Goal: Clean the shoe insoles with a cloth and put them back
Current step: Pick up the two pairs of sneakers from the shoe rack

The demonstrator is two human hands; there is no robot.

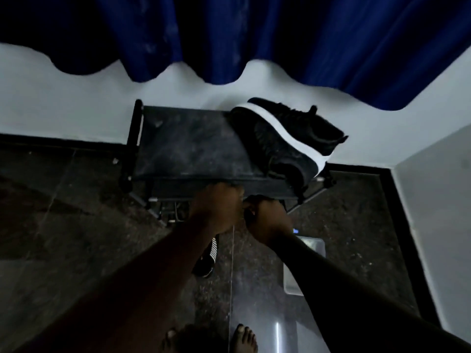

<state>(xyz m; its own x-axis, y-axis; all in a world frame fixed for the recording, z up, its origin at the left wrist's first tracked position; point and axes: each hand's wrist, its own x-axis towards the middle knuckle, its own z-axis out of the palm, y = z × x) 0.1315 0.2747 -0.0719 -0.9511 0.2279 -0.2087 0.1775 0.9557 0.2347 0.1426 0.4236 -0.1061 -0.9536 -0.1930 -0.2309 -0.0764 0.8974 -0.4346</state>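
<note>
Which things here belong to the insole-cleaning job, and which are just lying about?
Job: black shoe on its side atop the rack; left hand and right hand, together at a dark item too dim to identify.
Lying about: blue curtain; striped footwear on the floor; grey flat device under the right forearm.

The black sneaker (288, 138) with a white midsole band lies tipped on its side at the right end of the black shoe rack's (188, 146) dusty top shelf. Its dark outsole faces the camera and its laces face the wall. Its near end overhangs the front-right corner.
</note>
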